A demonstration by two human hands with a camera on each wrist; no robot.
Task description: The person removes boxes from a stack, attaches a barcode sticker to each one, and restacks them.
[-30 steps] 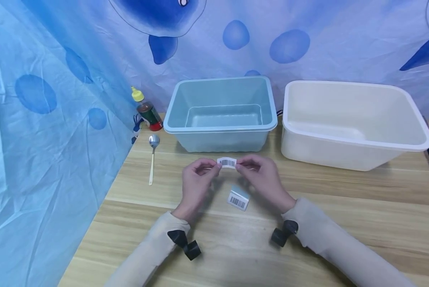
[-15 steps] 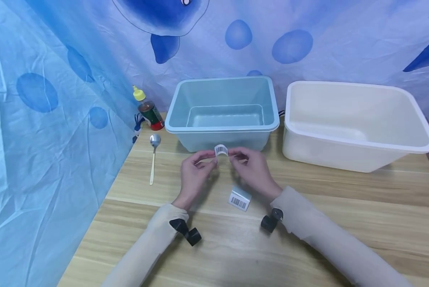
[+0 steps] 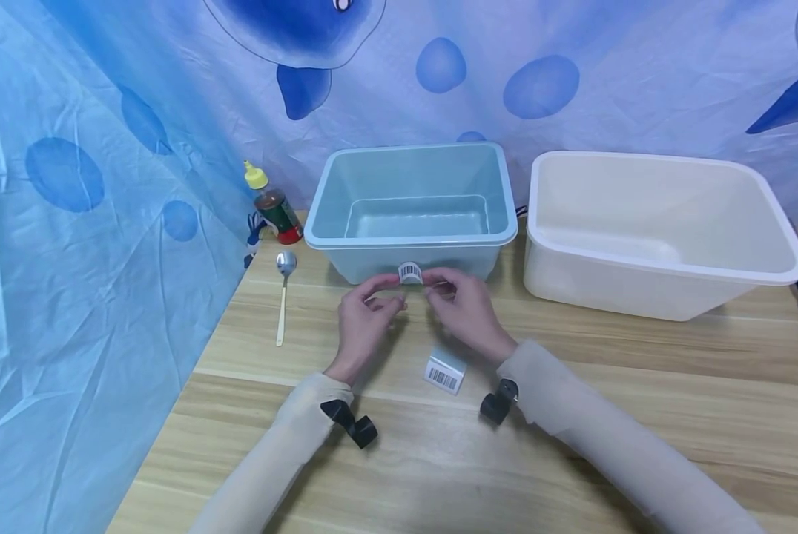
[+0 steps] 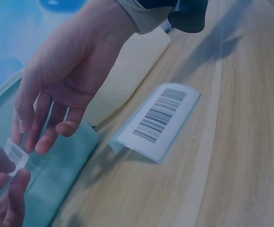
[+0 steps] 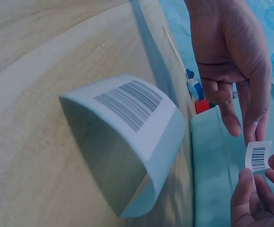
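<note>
A small white barcode label (image 3: 410,273) lies against the lower front wall of the light blue bin (image 3: 412,256); its lower edge looks curved. My left hand (image 3: 362,319) presses its left end with the index finger, the thumb standing a little apart. On the opposite end the index finger of my right hand (image 3: 469,311) presses likewise, its thumb apart below. Both hands show close to the label in the wrist views. Between my forearms, a bent backing sheet (image 5: 170,137) bears another barcode label (image 4: 159,116) on the wooden table.
A white bin (image 3: 612,282) stands right of the blue one. To the left lie a spoon (image 3: 283,297) and, behind it, a squeeze bottle (image 3: 275,211) with a yellow cap. A patterned blue curtain (image 3: 72,297) borders the table's left and back.
Both hands have moved forward with the label, from over the table to the blue bin's front wall. The thumbs have come away from it. The sheet on the table stays put.
</note>
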